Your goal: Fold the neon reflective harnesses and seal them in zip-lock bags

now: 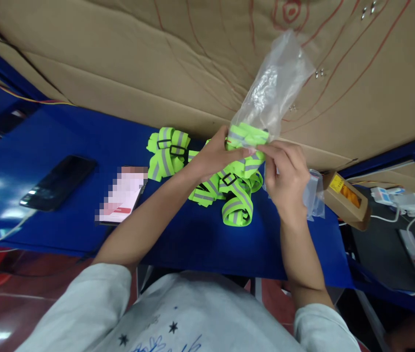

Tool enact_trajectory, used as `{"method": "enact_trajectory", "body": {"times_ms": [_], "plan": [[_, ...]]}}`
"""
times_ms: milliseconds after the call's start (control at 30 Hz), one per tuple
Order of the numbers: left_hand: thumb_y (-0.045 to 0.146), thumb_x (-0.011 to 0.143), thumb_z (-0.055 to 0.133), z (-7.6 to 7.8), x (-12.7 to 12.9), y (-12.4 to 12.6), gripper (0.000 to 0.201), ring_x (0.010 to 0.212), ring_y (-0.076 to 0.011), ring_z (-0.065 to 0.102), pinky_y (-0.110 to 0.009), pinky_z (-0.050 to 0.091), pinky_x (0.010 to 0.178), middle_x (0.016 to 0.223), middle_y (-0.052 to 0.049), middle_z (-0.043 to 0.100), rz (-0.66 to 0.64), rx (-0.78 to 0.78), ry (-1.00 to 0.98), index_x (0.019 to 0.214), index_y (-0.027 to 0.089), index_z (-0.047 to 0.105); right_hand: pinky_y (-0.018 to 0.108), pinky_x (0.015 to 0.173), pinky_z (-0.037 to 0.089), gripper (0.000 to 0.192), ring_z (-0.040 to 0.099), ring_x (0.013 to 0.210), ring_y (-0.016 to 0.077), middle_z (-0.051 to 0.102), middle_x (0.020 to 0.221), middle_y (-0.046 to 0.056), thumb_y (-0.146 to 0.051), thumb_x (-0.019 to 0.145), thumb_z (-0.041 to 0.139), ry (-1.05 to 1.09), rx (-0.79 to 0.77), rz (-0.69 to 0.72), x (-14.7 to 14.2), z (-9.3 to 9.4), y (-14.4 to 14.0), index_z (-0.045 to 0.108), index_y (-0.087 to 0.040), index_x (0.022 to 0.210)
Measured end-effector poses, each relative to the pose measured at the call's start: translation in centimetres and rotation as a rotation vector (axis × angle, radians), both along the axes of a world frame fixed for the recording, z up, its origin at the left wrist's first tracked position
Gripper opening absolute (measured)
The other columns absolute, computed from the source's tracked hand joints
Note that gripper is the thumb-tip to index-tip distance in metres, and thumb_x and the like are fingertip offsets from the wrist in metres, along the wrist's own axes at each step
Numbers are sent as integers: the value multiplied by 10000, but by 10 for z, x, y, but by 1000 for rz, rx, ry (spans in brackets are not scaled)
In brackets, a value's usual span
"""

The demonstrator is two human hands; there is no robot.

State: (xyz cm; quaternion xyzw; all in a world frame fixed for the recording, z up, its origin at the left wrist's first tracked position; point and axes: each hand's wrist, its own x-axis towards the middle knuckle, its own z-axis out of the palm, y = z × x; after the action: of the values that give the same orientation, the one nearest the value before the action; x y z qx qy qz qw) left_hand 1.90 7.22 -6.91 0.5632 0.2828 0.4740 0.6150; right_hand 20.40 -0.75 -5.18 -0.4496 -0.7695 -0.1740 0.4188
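My left hand (214,155) grips a bundled neon-yellow reflective strap (246,134) with grey stripes. The bundle sits at the mouth of a clear plastic bag (275,80), partly inside it, and the bag stretches up and away. My right hand (288,168) pinches the bag's edge beside the bundle; its fingertips lie close against the strap. Below my hands, more reflective straps with black buckles (238,208) rest on the blue table. Another folded reflective strap (166,151) lies left of my left hand.
On the blue table (192,244) lie a lit phone (122,195) and a dark phone (58,182) with a white cable. Clear bags (314,193) and a small cardboard box (346,199) are at right. A cardboard panel (137,63) rises behind the table.
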Motion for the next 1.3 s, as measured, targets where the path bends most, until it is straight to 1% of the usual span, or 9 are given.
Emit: {"method": "enact_trajectory", "body": {"times_ms": [100,333,467,567,667,900,1067,1233,1300], "plan": [[562,740,955,10,-6,-5,621,1174,-301,711,-477,560,1053,1142,-66,736,-135,-19,-75,1143,198,654,448,975,545,343,721,1103,247,771,1183,63,-126,1070,523,-1,68,-68,-6,5,-4,748,-280,1277],[597,841,871,3,6,-5,517,1291,-295,682,-486,520,1173,1119,-51,723,104,-98,-165,1082,200,644,449,989,589,322,714,1107,254,749,1182,80,-150,1068,554,13,-61,80,-17,5,-3,706,-300,1308],[499,936,809,14,12,-15,401,1318,-285,685,-479,545,1165,1215,-61,732,89,-155,-329,1151,220,616,470,1056,596,389,660,1279,271,666,1358,90,-407,1019,720,439,-111,61,-12,-2,6,627,-349,1392],[449,967,768,25,13,-24,350,1306,-283,692,-471,584,1105,1256,-56,718,89,-173,-404,1184,242,588,384,843,659,435,740,1043,225,696,1255,70,-611,995,693,754,-426,173,-10,-7,11,630,-342,1331],[430,951,773,24,14,-27,351,1302,-273,685,-455,577,1096,1257,-39,695,114,-126,-360,1164,252,559,327,724,654,390,757,875,191,746,1096,33,-642,1018,633,826,-677,288,-13,-6,11,674,-310,1219],[542,960,743,1,30,-30,475,1392,-258,636,-471,499,1201,1401,-37,681,83,-59,-261,1325,288,576,325,758,664,300,756,914,194,758,1061,22,-576,1030,640,919,-488,205,-19,-5,9,672,-285,1095],[458,880,835,9,22,-27,547,1401,-276,634,-449,492,1212,1412,-45,711,26,-13,-213,1346,268,619,301,697,640,303,750,907,183,756,1121,35,-576,1061,571,857,-457,153,-13,-6,11,655,-292,1129],[627,737,933,20,5,-23,582,1019,-273,766,-449,640,911,1116,-44,794,-118,-35,-281,1112,235,722,307,648,611,393,756,819,192,762,954,19,-647,1027,612,785,-543,215,-16,1,4,714,-290,1156],[703,708,921,17,11,-28,636,993,-276,773,-445,654,852,1138,-58,802,-124,-98,-327,1099,235,743,317,697,631,421,773,886,207,776,979,25,-667,1012,623,832,-560,221,-22,0,1,724,-288,1164]]}}
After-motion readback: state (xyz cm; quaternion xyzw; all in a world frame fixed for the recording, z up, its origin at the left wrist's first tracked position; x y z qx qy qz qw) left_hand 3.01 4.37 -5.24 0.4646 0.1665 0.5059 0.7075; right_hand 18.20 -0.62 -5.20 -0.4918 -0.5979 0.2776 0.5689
